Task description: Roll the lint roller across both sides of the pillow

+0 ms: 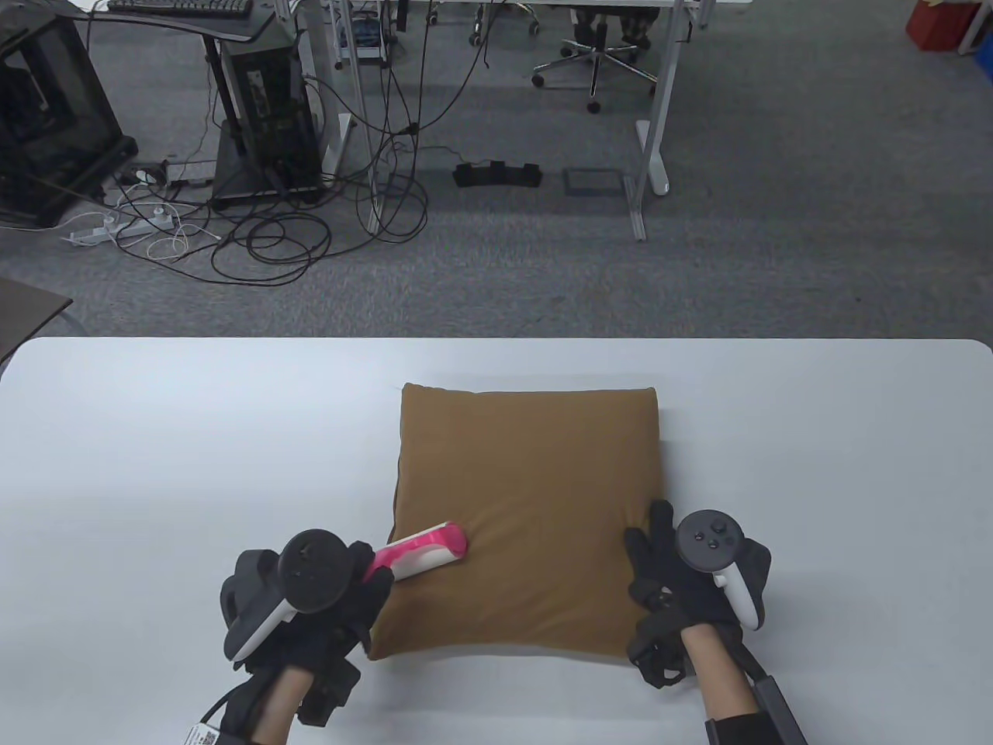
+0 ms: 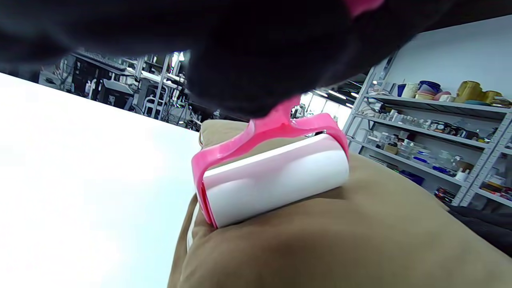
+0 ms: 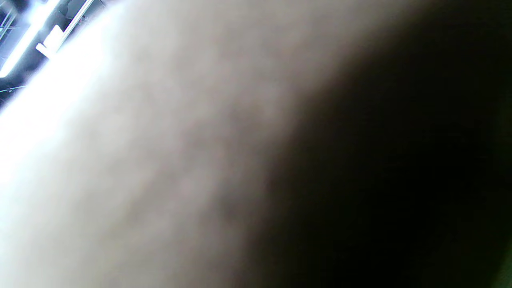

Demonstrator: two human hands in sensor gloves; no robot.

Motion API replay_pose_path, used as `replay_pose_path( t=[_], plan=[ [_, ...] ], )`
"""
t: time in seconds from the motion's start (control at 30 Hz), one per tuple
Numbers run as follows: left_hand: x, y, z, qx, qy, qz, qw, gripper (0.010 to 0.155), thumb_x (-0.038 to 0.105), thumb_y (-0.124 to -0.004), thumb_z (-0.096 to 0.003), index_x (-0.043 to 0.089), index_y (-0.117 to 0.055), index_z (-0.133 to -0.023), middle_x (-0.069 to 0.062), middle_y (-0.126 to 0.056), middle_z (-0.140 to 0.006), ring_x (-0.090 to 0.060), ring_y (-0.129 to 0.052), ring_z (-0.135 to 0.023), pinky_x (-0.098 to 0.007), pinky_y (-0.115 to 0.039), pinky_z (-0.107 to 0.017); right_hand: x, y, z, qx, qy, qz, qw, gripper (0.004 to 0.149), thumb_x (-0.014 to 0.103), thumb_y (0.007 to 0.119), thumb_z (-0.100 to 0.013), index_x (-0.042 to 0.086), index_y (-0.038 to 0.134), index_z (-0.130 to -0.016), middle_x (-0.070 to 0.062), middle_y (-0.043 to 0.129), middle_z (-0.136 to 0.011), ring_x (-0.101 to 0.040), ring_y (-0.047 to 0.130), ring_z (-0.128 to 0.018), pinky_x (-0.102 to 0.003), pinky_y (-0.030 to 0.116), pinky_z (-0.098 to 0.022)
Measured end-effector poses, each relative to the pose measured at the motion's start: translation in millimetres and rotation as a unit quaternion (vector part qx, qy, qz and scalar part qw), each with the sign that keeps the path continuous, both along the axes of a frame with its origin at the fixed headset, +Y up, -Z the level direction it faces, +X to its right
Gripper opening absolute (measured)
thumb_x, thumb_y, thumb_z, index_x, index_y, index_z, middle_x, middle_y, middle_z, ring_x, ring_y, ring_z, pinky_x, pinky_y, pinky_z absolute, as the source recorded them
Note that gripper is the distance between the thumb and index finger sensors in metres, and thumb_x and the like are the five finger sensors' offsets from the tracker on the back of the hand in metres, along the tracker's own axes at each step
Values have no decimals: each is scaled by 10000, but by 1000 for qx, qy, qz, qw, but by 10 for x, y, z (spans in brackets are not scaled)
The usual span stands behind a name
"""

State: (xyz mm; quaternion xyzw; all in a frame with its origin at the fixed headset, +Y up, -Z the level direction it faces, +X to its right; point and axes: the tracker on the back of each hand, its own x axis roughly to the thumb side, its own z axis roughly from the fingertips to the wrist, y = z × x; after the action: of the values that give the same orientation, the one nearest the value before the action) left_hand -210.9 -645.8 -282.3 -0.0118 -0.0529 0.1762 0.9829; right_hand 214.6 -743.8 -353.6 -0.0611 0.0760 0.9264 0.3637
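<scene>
A brown square pillow [image 1: 527, 512] lies flat on the white table [image 1: 155, 466]. My left hand [image 1: 341, 590] grips the pink handle of a lint roller [image 1: 423, 551] at the pillow's near left edge. In the left wrist view the roller's white drum [image 2: 276, 180] rests on the brown pillow [image 2: 360, 240]. My right hand [image 1: 667, 574] rests on the pillow's near right corner, fingers spread flat. The right wrist view is a blur of pale fabric and dark glove.
The table's far edge [image 1: 496, 339] drops to a grey carpeted floor with cables, desk legs and an office chair. Bare white tabletop lies left and right of the pillow.
</scene>
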Motion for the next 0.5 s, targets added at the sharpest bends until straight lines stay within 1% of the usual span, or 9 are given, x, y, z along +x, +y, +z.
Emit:
replay_pose_path(
  t=[0.03,0.1,0.17,0.2,0.3,0.33,0.4,0.43,0.5],
  plan=[
    [0,-3,20,3,-2,4,1000,608,500,-813,-476,16,-836,-845,-15,-1052,-178,-140,-961,72,-456,-894,-153,-1,-1,1,0,0,0,1000,667,429,494,-620,74,242,-1126,-404,480,-1087,-560,745,-823,-668,646,-541],
    [9,6,88,30,-10,21,999,608,475,-805,-481,-10,-819,-847,-15,-1061,-197,-147,-968,63,-453,-893,-158,-1,-4,2,0,0,1,1000,668,430,492,-619,73,241,-1126,-406,480,-1086,-559,744,-824,-668,646,-541],
    [54,64,181,89,-14,50,995,591,450,-827,-470,-5,-827,-848,-35,-1073,-193,-157,-971,70,-458,-893,-150,0,-5,5,-2,-1,1,1000,668,429,487,-621,71,236,-1126,-406,481,-1086,-560,744,-823,-668,646,-541],
    [98,100,214,105,-24,63,992,584,447,-843,-464,9,-834,-850,-41,-1079,-196,-160,-977,70,-459,-896,-150,1,-7,5,-2,-1,0,1000,670,429,488,-619,70,235,-1125,-406,479,-1087,-559,745,-823,-668,646,-541],
    [276,122,269,95,-51,98,989,562,442,-852,-469,54,-826,-875,-58,-1087,-224,-174,-988,52,-471,-891,-163,0,-7,10,-3,-1,-1,1000,672,431,487,-619,71,230,-1126,-407,479,-1086,-560,744,-824,-668,645,-542],
    [348,120,285,101,-50,85,990,554,438,-854,-469,73,-823,-886,-63,-1086,-230,-179,-989,48,-476,-889,-164,0,-8,12,-2,-2,-1,1000,672,431,486,-619,70,231,-1126,-407,479,-1086,-560,743,-825,-668,646,-541],
    [500,92,335,119,-36,18,992,553,460,-835,-474,106,-811,-898,-32,-1089,-243,-154,-996,41,-461,-899,-168,0,-9,12,-2,-1,-2,1000,672,430,484,-620,70,229,-1126,-408,477,-1086,-561,741,-825,-668,645,-541],
    [592,50,355,126,-35,4,991,559,463,-832,-475,105,-802,-904,-27,-1091,-252,-151,-1000,38,-460,-902,-168,1,-10,13,-2,-1,-2,1000,672,431,485,-619,71,230,-1125,-407,476,-1087,-561,741,-825,-668,645,-541],
    [731,-63,355,113,-40,10,993,592,460,-834,-474,96,-754,-934,-37,-1090,-295,-160,-1008,6,-470,-898,-192,1,-12,14,-2,-1,-1,1000,670,431,484,-619,72,231,-1125,-408,477,-1086,-559,742,-825,-668,646,-541]
  ],
)
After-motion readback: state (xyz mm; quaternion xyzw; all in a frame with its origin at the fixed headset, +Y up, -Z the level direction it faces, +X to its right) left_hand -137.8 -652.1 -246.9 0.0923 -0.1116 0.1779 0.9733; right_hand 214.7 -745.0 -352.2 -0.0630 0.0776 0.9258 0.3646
